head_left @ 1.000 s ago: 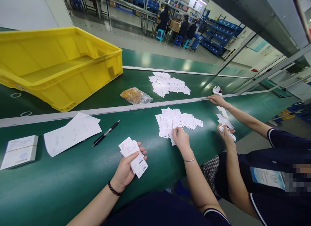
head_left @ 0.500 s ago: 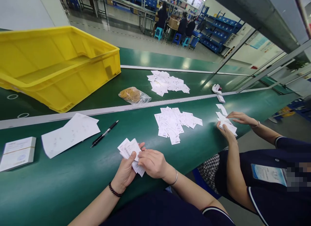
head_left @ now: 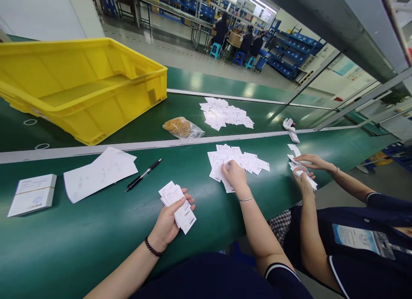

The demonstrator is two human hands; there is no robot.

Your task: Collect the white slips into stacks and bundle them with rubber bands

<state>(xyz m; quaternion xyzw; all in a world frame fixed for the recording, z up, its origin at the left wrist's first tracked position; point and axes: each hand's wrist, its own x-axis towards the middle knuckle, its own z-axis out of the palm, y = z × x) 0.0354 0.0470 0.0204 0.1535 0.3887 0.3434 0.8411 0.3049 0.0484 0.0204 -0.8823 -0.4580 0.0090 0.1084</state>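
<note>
My left hand (head_left: 169, 221) grips a fanned stack of small white printed cards (head_left: 177, 205) just above the green belt (head_left: 96, 230). My right hand (head_left: 236, 175) is stretched out to a loose pile of the same cards (head_left: 249, 161) lying on the belt, its fingers curled and pinching down on one card at the pile's near edge. A black bead bracelet is on my left wrist, a thin silver bangle on my right.
A co-worker at my right sorts cards with both hands (head_left: 307, 170). A black pen (head_left: 143, 175), white sheets (head_left: 99, 172) and a banded card bundle (head_left: 32, 195) lie to the left. Behind are a yellow crate (head_left: 80, 84), a bag of rubber bands (head_left: 182, 127) and another card pile (head_left: 225, 112).
My right hand left the stack in my left hand and reached back out to the loose pile. The co-worker's hands shifted slightly over their cards.
</note>
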